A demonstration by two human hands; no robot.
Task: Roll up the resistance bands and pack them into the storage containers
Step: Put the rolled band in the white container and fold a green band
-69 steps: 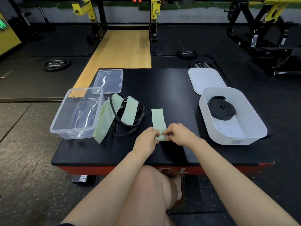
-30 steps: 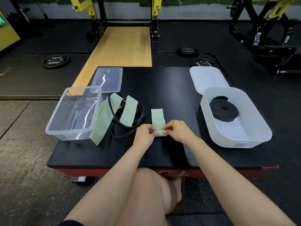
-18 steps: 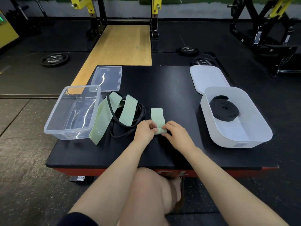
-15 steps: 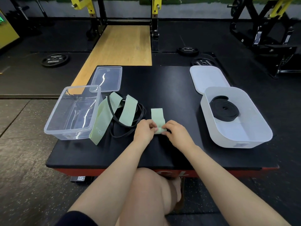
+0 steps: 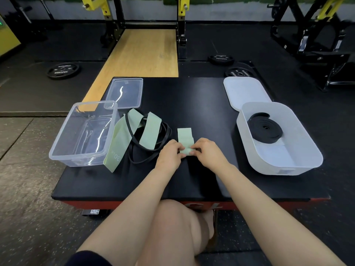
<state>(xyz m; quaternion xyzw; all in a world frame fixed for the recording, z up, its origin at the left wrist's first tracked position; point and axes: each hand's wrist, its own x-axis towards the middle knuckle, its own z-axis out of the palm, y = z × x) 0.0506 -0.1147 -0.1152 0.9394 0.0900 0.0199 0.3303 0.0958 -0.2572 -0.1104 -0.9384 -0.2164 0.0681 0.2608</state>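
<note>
Centrally, a black desk (image 5: pixel 201 104) carries a white bin (image 5: pixel 307 150) holding one coiled black band (image 5: pixel 265 129), and an empty clear tub (image 5: pixel 57 148). Left hand (image 5: pixel 169 154) and right hand (image 5: pixel 209 152) pinch a green band (image 5: pixel 184 137); its roll has thickened since a second ago, so packing nears.

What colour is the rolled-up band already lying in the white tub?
Black. The coiled band lies in the white tub, seen clearly in the head view.

I see a gym: weight plates (image 5: pixel 62 70) lie on black rubber flooring (image 5: pixel 211 45) beside a wooden lifting platform (image 5: pixel 142 54), yellow-and-black rack uprights (image 5: pixel 181 25) behind it.
</note>
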